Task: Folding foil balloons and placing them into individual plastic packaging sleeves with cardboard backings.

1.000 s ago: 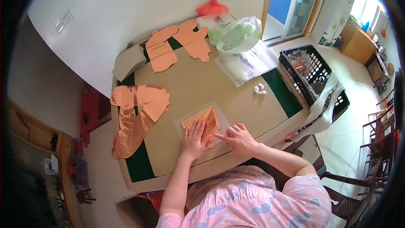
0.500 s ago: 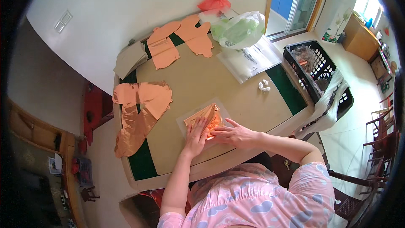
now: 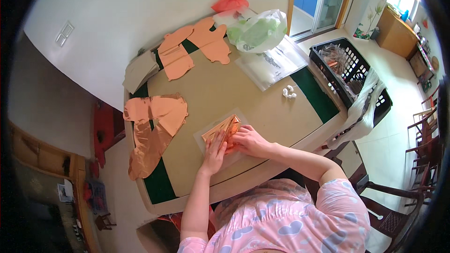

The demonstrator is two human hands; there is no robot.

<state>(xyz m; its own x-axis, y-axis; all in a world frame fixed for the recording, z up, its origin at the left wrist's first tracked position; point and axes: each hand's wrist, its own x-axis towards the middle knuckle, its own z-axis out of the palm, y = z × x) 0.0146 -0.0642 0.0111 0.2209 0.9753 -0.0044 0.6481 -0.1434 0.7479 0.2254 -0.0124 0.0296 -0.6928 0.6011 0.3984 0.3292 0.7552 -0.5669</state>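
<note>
Clock centred on the folded copper-coloured foil (image 3: 215,134); 12 points away from the person. The foil lies on a translucent sheet (image 3: 200,139) at the near edge of the worktop (image 3: 197,86).

Left hand (image 3: 214,154), 7 o'clock: grip flat, fingers straight and close together, laid on the foil. Right hand (image 3: 253,141), 3 o'clock: fingers bent at the foil's right side, which they partly cover; whether this grip pinches, cannot tell.

9 to 10 o'clock: crinkled foil sheet (image 3: 171,115), spread out, well clear of both hands. 2 o'clock: small white pieces (image 3: 289,93) in a cluster. 1 o'clock: clear plastic packet (image 3: 269,71) with dark printed lines, too small to read. Beyond it, a white-and-green bag (image 3: 260,30) overlaps the packet's far part; its green print is likewise illegible.

10 o'clock: grey-beige sheets (image 3: 140,71), stacked. 11 to 12 o'clock: two foil cut-outs (image 3: 177,61) (image 3: 213,46), side by side. 2 o'clock, beside the worktop: black crate (image 3: 347,82), a whitish bundle (image 3: 361,110) draped over its near side. 12 o'clock, farthest: knotted red bag (image 3: 229,2) near the wall (image 3: 140,4).
</note>
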